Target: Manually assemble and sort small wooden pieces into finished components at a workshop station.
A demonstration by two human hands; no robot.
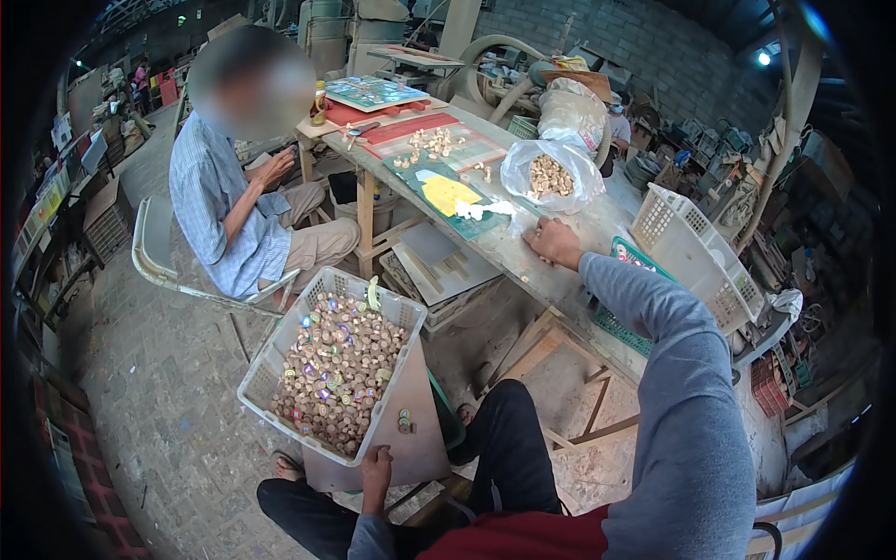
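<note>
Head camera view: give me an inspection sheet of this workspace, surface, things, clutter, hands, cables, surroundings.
Surface: long table, greyish and marked.
Things: small wooden pieces, some with coloured tops, in a white basket; more in a clear bag on the table.
Clutter: white crate and green basket toward the table's right side.
Hands: right hand at the table, fingers curled, contents unclear; left hand by the white basket's near corner, contact unclear.
Cables: nothing clearly seen.
Surroundings: seated person; paved floor; block wall.
</note>
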